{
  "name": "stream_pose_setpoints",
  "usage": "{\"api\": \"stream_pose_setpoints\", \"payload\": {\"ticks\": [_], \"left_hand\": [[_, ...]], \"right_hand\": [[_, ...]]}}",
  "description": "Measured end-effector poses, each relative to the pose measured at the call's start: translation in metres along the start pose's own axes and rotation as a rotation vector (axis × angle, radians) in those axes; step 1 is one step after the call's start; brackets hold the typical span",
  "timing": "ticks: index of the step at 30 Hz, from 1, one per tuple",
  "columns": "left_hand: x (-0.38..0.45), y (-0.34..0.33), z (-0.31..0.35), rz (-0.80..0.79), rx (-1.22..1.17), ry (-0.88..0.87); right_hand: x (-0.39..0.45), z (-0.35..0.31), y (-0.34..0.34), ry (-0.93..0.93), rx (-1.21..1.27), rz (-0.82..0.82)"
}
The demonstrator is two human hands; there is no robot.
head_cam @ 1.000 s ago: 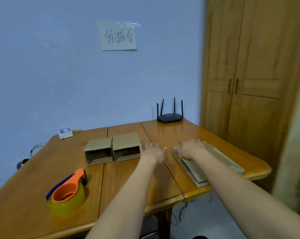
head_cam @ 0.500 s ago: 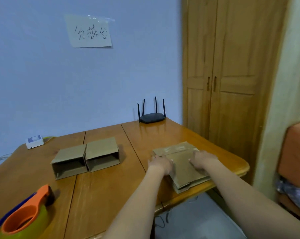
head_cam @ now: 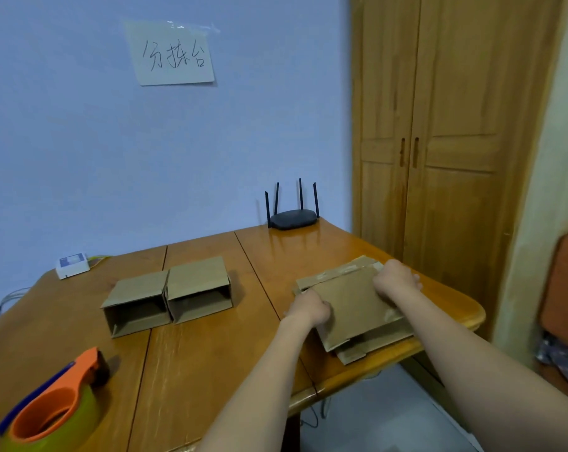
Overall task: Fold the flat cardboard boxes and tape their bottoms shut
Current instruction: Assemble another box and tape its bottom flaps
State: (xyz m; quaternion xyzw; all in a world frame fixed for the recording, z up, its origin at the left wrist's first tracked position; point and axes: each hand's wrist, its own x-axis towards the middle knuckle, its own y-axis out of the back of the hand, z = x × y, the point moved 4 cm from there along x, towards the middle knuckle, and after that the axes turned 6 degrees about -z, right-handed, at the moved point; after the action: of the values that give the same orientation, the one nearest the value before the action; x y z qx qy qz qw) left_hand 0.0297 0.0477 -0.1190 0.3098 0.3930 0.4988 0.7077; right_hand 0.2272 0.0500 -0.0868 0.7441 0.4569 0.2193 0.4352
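On the table (head_cam: pixel 211 370), left hand (head_cam: pixel 308 309) and right hand (head_cam: pixel 395 278) each grip the flat box (head_cam: pixel 354 305), fingertips hidden beneath

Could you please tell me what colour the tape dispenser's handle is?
Orange, on the tape dispenser, seen in the head view.

The table (head_cam: pixel 211 370) under my arms is varnished wood, glossy enough to throw back the light, and the wardrobe doors (head_cam: pixel 439 125) are the same honey wood with a duller sheen. The flat box (head_cam: pixel 351 305) I grip and the two folded boxes (head_cam: pixel 168 295) are matt, raw brown cardboard. The tape dispenser (head_cam: pixel 54 409) is smooth orange plastic, the router (head_cam: pixel 294 219) matt black plastic.
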Motion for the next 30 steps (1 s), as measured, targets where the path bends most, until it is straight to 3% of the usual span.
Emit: {"api": "stream_pose_setpoints", "payload": {"ticks": [8,13,20,26,30], "left_hand": [[-0.028,0.039,-0.035,0.032,-0.076,-0.009],[-0.069,0.100,-0.062,0.286,-0.280,-0.044],[-0.137,0.155,-0.115,0.421,-0.525,-0.247],[-0.155,0.143,-0.185,0.511,-0.517,-0.128],[-0.179,0.127,-0.207,0.559,-0.526,-0.062]], "right_hand": [[-0.045,-0.066,0.043,0.159,0.200,0.004],[-0.098,-0.125,0.053,0.410,0.171,-0.053],[-0.185,-0.180,0.041,0.853,0.185,-0.173],[-0.230,-0.208,-0.010,1.062,0.145,-0.227],[-0.237,-0.217,-0.034,1.106,-0.009,-0.167]]}}
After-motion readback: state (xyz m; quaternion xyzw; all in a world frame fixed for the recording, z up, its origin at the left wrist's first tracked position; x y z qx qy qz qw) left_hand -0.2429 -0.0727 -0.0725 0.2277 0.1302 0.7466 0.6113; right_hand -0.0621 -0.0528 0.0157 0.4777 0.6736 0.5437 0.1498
